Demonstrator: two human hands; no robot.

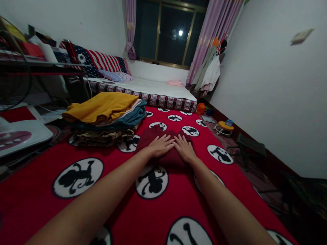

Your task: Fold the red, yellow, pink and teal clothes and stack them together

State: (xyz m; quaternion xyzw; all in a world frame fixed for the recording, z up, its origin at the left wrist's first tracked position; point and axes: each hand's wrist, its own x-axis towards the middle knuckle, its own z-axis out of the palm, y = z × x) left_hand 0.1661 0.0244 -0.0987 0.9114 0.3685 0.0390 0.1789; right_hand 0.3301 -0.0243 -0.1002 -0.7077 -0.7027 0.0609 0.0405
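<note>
On the red patterned blanket, a maroon cloth is laid directly beneath the left grip and the right grip, which are held flat, palms down, fingers extended and unclenched. To its left, folded clothes are stacked; farther off, a mattress is set below the window.

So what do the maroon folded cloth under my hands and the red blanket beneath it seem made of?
Maroon cloth: a matte fabric, perhaps cotton; it lies folded and shows no sheen. Red blanket: probably fleece or plush, matte, judging by its soft-edged pattern; fibre unclear.
</note>
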